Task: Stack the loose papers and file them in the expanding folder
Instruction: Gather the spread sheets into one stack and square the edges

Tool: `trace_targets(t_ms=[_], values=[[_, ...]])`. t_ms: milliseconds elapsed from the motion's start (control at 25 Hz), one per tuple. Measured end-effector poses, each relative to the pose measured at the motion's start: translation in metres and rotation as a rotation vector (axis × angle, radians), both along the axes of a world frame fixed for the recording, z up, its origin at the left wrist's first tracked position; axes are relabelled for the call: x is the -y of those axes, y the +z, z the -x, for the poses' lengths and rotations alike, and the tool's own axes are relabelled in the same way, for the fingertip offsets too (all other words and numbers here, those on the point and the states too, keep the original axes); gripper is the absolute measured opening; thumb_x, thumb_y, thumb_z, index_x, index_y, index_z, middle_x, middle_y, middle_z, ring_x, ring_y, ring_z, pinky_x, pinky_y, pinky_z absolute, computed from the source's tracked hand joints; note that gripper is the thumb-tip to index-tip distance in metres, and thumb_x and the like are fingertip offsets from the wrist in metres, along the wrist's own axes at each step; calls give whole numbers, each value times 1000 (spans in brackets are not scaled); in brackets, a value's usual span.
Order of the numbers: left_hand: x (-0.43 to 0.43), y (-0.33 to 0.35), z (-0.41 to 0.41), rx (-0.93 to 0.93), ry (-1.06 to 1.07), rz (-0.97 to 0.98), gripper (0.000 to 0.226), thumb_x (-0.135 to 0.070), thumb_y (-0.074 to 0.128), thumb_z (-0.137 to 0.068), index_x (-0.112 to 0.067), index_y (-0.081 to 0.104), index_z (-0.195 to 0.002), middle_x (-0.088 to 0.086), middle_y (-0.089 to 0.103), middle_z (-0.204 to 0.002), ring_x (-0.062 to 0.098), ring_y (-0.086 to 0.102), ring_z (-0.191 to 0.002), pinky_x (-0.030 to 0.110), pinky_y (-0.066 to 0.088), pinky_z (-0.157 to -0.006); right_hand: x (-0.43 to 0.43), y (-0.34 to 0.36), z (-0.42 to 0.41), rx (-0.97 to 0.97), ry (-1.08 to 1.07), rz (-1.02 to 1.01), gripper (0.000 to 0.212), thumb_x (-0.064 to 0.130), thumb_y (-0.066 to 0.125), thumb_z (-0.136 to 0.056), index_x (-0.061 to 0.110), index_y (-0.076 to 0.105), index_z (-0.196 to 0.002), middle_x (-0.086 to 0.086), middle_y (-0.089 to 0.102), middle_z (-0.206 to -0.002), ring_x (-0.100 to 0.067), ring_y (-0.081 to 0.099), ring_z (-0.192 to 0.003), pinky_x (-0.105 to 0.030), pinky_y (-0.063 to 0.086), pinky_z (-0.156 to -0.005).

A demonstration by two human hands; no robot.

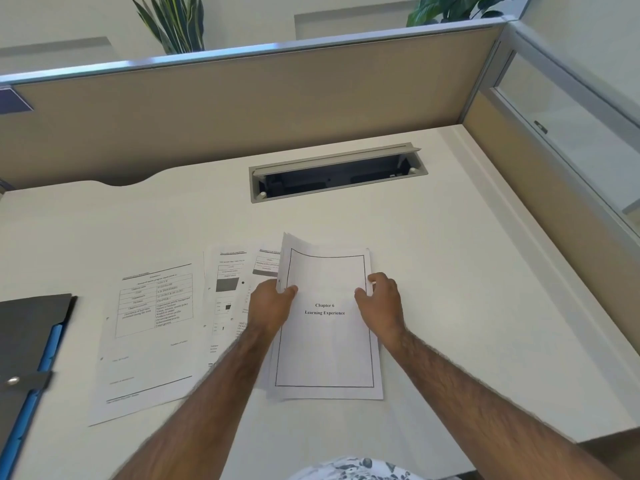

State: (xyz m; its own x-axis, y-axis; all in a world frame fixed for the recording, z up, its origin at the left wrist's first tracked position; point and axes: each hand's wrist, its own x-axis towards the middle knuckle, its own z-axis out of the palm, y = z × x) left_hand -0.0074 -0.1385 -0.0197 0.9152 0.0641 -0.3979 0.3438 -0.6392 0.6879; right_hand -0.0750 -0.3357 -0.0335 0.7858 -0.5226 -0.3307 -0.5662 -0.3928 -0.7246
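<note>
Left hand point(273, 303) and right hand point(381, 301) pinched side edges of paper stack point(325, 341), between them on tabletop point(450, 271). Loose sheets point(152, 327) lay left of left hand; expanding folder point(27, 348) farther left. Risks: far corner curled, could crease; uneven edges could fan or slip if lifted.

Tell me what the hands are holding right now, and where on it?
Both hands grip the Chapter 6 paper stack: left hand on its left edge, right hand on its right edge, both in the upper half.

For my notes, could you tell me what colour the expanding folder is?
Dark grey expanding folder with blue dividers, head view.
</note>
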Motion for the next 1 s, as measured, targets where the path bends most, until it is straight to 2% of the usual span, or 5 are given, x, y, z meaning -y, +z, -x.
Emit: trace_targets(t_ms=[240, 400, 560, 760, 1000], values=[[-1, 20, 5, -26, -20, 444, 17, -18, 64, -98, -6, 74, -106, 6, 80, -101, 28, 76, -95, 37, 61, -79, 23, 17, 10, 145, -189, -235, 67, 30, 76, -85, 16, 44, -142, -5, 54, -125, -21, 58, -111, -36, 49, -93], [-2, 50, 12, 4, -16, 698, 23, -20, 68, -97, -3, 74, -111, 9, 81, -101, 28, 77, -95, 36, 63, -77, 39, 48, 19, 154, -40, -770, 37, 15, 71, -91, 10, 65, -127, -10, 73, -121, -21, 73, -106, -30, 57, -86], [7, 77, 20, 86, -94, 747, 16, -19, 68, -97, -14, 75, -111, 4, 82, -104, 24, 77, -99, 43, 63, -85, 26, 79, 17, 370, -98, -644, 22, 7, 61, -96, 18, 72, -112, -4, 78, -110, -26, 73, -105, -38, 58, -89], [7, 109, 28, 334, -90, 806, 9, -19, 74, -91, -25, 71, -98, -11, 79, -82, 6, 74, -74, 18, 55, -55, 19, 121, 23, 603, -68, -449, 27, 10, 60, -97, 32, 67, -111, 5, 74, -111, -15, 70, -102, -27, 58, -87], [14, 101, 36, 333, -4, 699, 12, -32, 71, -83, -40, 80, -85, -11, 81, -85, 10, 75, -83, 50, 63, -82, 7, 112, 33, 524, -79, -379, 32, 4, 50, -99, 33, 60, -110, 9, 69, -106, -17, 66, -105, -24, 51, -81]])
